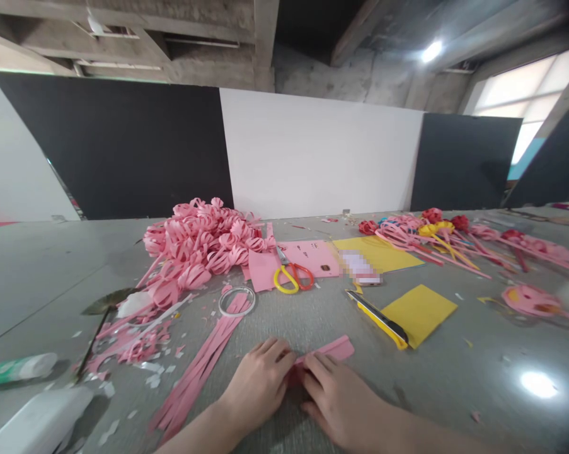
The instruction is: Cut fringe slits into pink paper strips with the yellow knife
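Note:
Both of my hands are together low in the middle of the head view, over the grey table. A pink paper strip (335,348) runs between them, its rounded end sticking out to the right. My left hand (264,372) has its fingers curled on the strip's left part, and that part is mostly hidden. My right hand (329,388) pinches the strip near its middle. Left of my hands lies a bundle of long pink strips (208,359), with a roll of clear tape (237,302) over its far end. Scissors (291,277) with yellow and red handles lie ahead.
A heap of pink paper flowers (203,243) stands at the back left. To the right are a yellow-black cutter knife (379,318), yellow paper (421,314), a phone (360,267) and more paper flowers (430,228). A glue stick (19,369) and white box (41,419) lie left, among scraps.

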A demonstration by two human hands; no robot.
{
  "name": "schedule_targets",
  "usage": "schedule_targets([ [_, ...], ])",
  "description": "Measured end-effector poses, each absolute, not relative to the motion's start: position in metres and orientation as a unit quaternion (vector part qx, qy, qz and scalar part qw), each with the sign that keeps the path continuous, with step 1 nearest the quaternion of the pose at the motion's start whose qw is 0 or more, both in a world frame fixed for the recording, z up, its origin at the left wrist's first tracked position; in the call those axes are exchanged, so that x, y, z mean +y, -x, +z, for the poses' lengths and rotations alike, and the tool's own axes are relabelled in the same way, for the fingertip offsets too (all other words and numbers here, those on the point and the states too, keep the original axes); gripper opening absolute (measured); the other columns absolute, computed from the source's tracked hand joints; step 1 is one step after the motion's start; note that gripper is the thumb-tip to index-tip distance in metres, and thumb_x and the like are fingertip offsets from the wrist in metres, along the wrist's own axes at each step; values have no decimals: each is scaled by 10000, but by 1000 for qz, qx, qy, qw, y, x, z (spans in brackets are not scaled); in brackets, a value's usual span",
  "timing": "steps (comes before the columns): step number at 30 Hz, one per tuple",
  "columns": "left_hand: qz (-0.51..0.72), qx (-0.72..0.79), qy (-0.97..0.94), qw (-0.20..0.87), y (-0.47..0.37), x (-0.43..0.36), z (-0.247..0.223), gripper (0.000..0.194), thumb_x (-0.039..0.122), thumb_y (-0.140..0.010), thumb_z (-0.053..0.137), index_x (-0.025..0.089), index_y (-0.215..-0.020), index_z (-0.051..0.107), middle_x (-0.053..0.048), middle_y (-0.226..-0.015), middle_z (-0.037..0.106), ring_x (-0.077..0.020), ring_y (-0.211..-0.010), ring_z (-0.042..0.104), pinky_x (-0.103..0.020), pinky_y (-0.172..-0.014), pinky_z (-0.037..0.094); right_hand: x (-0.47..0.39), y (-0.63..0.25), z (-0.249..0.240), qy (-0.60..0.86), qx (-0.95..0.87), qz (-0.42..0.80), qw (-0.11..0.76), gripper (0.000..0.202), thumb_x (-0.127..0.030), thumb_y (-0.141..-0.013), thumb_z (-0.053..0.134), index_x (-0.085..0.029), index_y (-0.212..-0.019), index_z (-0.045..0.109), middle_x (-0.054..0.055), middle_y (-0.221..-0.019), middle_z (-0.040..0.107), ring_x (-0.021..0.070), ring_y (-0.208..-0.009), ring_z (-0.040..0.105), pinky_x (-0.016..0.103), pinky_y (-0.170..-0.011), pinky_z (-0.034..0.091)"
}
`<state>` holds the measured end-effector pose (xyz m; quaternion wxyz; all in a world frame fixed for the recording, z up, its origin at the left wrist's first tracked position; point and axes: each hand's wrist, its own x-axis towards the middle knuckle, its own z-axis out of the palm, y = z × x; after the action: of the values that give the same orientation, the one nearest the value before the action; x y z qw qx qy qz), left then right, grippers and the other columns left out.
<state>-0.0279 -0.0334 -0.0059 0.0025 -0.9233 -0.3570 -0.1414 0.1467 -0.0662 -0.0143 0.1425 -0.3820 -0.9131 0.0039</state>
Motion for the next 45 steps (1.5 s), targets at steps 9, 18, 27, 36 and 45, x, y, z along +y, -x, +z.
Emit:
schedule_targets([
  [9,-247,-466,846,77,42,-21,2,216,70,-799,375,196,-874,533,-33,-818,580,-170,-747,552,-260,-621,421,-63,-149,-11,288,-945,1,156,227,-216,-832,421,-150,-1008,546,74,-935,580,189,-842,500,330,-769,398],
  [18,-333,-536,774,50,53,-9,14,182,159,-826,359,221,-852,529,1,-815,582,-142,-685,558,-223,-556,389,-37,-167,-2,243,-954,149,95,454,-390,-875,347,-231,-1300,322,3,-1334,353,139,-1238,240,320,-1026,184],
  [27,-242,-488,837,59,44,-16,4,236,124,-820,335,200,-871,553,-31,-811,587,-153,-710,572,-235,-569,412,15,-217,-18,491,-828,-44,267,356,-257,-876,318,-116,-1179,442,148,-1255,406,221,-1150,363,413,-938,304],
  [36,-198,-496,840,93,46,-15,-7,224,79,-819,339,198,-913,505,-24,-789,566,-164,-688,558,-244,-554,398,-24,-172,-13,386,-880,126,248,163,-178,-847,372,-172,-766,514,28,-775,512,133,-697,492,262,-647,405],
  [45,-112,-369,918,95,33,-32,-8,127,83,-820,439,187,-887,469,-32,-850,533,-190,-766,509,-280,-619,427,-43,-170,-8,361,-862,-25,356,186,-106,-815,331,-162,-923,472,85,-885,489,184,-834,450,327,-743,378],
])
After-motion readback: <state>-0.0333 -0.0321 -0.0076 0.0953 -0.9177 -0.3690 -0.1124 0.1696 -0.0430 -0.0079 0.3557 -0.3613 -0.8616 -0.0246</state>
